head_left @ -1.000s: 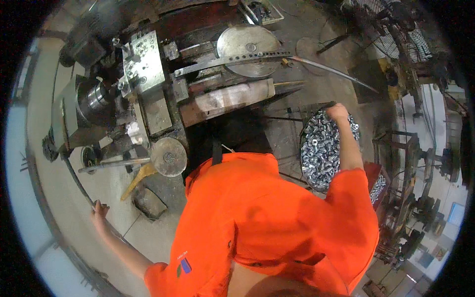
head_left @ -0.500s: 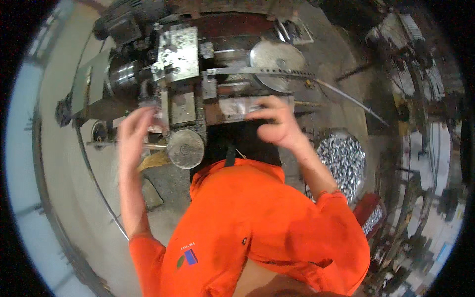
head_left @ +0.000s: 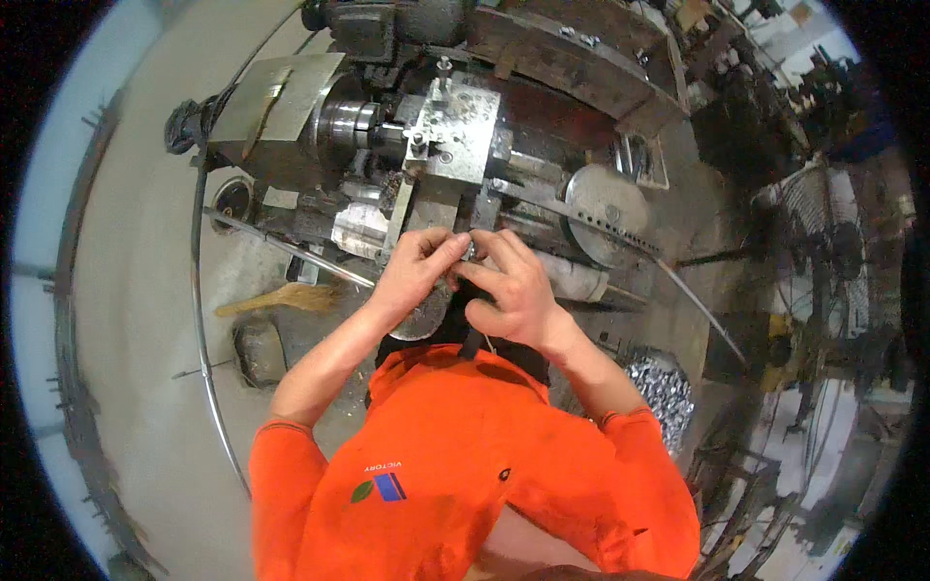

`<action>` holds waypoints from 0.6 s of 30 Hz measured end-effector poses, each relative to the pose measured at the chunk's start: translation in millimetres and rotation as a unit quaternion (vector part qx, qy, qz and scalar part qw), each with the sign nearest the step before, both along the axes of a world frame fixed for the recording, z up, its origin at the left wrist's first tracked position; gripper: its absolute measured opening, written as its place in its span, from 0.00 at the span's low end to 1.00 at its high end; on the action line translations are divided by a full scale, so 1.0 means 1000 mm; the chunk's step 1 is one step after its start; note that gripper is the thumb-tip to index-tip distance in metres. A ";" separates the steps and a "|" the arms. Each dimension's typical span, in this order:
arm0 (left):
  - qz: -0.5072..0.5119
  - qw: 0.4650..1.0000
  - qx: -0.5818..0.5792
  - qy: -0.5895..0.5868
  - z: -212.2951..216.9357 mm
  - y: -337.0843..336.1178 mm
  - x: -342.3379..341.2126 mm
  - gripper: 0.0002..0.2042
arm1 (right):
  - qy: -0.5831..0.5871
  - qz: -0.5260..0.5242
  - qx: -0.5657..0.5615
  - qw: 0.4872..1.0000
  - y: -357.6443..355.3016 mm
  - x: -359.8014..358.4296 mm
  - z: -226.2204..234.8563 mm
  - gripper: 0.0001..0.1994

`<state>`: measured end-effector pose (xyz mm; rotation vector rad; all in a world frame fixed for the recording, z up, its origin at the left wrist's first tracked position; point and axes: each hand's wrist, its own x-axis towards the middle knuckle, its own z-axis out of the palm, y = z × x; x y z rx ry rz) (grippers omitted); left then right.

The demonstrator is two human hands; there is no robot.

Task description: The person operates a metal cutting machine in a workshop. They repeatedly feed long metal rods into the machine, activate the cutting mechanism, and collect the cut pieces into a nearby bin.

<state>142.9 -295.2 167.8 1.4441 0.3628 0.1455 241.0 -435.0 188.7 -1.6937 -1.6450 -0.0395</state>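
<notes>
In front of my body, above the near side of a lathe, my two hands meet at the fingertips. My left hand [head_left: 417,276] pinches a small shiny metal part [head_left: 471,251] between thumb and fingers. From the other side my right hand [head_left: 518,295] closes its fingers on the same part; its exact shape is mostly hidden. Beyond the hands stands the lathe's tool post block [head_left: 463,136], with the bright chuck [head_left: 347,124] to its left. A round metal disc [head_left: 421,318] sits just below my left hand, partly covered by it.
A perforated lever bar [head_left: 581,218] crosses a round plate [head_left: 620,198] and slants toward the right. A rod [head_left: 291,250] juts out left of the lathe. On the floor lie a straw brush [head_left: 281,299] at left and a heap of shiny metal parts [head_left: 664,395] at right.
My hands were apart over the lathe's near side; they have come together at the small metal part. The view has shifted, so the lathe now appears tilted and farther right.
</notes>
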 end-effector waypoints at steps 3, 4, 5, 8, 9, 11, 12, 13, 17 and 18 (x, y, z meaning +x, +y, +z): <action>-0.002 0.959 0.279 0.051 0.013 0.016 -0.002 0.17 | 0.025 0.029 -0.084 0.996 0.014 0.006 0.000 0.17; -0.008 0.928 0.366 0.065 0.019 0.024 -0.004 0.17 | 0.033 0.054 -0.084 0.994 0.022 0.008 0.003 0.17; -0.036 0.932 0.352 0.074 0.026 0.034 -0.008 0.16 | 0.043 0.079 -0.084 0.992 0.030 0.011 0.006 0.16; -0.023 0.945 0.322 0.060 0.039 0.072 -0.041 0.15 | -0.010 0.115 -0.072 0.991 0.061 0.025 0.018 0.15; 0.047 0.946 0.318 0.031 0.039 0.086 -0.061 0.15 | -0.040 0.120 -0.066 0.990 0.075 0.031 0.022 0.15; 0.165 0.875 0.451 0.052 0.046 0.122 -0.103 0.16 | -0.132 0.089 -0.053 0.986 0.110 0.051 0.023 0.15; 0.201 0.848 0.475 0.120 0.050 0.140 -0.128 0.16 | -0.124 0.040 -0.068 0.989 0.134 0.056 0.020 0.12; 0.236 0.814 0.495 0.191 0.054 0.157 -0.154 0.16 | -0.131 0.030 -0.103 0.986 0.154 0.062 0.021 0.11; 0.265 0.654 0.609 0.361 0.022 0.190 -0.269 0.16 | -0.088 -0.041 -0.270 0.958 0.214 0.080 -0.007 0.11; 0.258 0.651 0.599 0.388 0.011 0.184 -0.292 0.16 | -0.043 -0.032 -0.273 0.961 0.220 0.081 -0.010 0.11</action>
